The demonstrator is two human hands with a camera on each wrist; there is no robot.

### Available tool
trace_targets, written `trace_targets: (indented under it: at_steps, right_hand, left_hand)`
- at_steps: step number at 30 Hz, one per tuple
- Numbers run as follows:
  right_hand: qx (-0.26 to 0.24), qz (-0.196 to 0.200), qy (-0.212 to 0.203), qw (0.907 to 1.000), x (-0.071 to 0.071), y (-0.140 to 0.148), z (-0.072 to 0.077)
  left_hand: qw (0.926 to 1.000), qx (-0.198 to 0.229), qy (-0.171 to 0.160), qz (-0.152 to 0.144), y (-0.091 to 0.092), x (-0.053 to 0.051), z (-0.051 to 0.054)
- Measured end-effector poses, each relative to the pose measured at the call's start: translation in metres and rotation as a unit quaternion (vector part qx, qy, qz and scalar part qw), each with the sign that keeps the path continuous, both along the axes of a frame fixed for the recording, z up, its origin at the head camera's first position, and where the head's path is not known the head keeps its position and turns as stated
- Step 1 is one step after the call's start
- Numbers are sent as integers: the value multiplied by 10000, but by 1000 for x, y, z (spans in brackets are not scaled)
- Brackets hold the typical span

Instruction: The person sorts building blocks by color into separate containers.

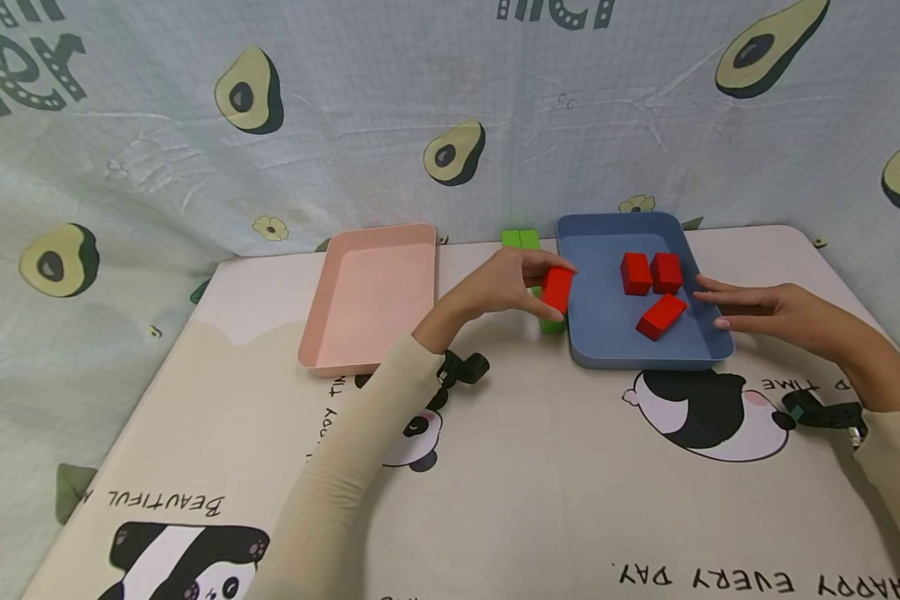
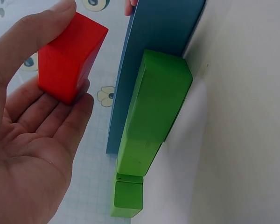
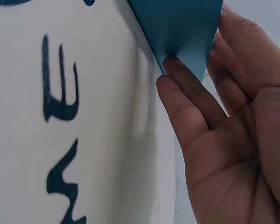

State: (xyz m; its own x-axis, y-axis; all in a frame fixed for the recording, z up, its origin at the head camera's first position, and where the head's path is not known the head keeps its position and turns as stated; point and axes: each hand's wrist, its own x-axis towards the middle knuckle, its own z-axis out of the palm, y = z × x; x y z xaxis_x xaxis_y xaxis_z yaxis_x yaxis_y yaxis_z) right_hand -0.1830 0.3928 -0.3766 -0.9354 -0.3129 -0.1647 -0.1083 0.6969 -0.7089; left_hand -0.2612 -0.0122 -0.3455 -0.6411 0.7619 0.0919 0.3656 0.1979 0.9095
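Between thumb and fingers, my left hand pinches a red block, raised beside the left wall of a blue tray. Green blocks stand along that wall on the table, just below the held block; in the head view the hand partly hides them. Three more red blocks lie inside the tray, two side by side and one turned at an angle. On the tray's right side, my right hand rests its extended fingertips against the outer wall, as the right wrist view also shows.
A pink tray sits to the left, near the table's back edge. The table wears a cover printed with pandas and lettering. Behind it hangs an avocado-print sheet. A small black device is strapped at each wrist.
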Motion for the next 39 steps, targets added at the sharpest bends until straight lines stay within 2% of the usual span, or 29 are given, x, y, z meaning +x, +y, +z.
trace_targets:
  at_steps: [8, 26, 30, 36, 39]
  right_hand:
    - [65, 41, 23, 10000, -2, -1, 1]
    - [140, -21, 167, 9998, -2, -2, -2]
    - [127, -101, 407, 9990, 1, -3, -3]
    - [57, -305, 996, 9945, 5, -5, -9]
    - [-41, -314, 1095, 9935, 4, -4, -10]
  left_hand:
    - [9996, -231, -102, 111, 3, 2, 1]
    - [9989, 24, -464, 81, 10, 6, 2]
    - [9988, 47, -485, 70, 10, 7, 2]
    - [9982, 110, -590, 35, 10, 7, 3]
    - [9977, 170, -656, 71, 9, 8, 3]
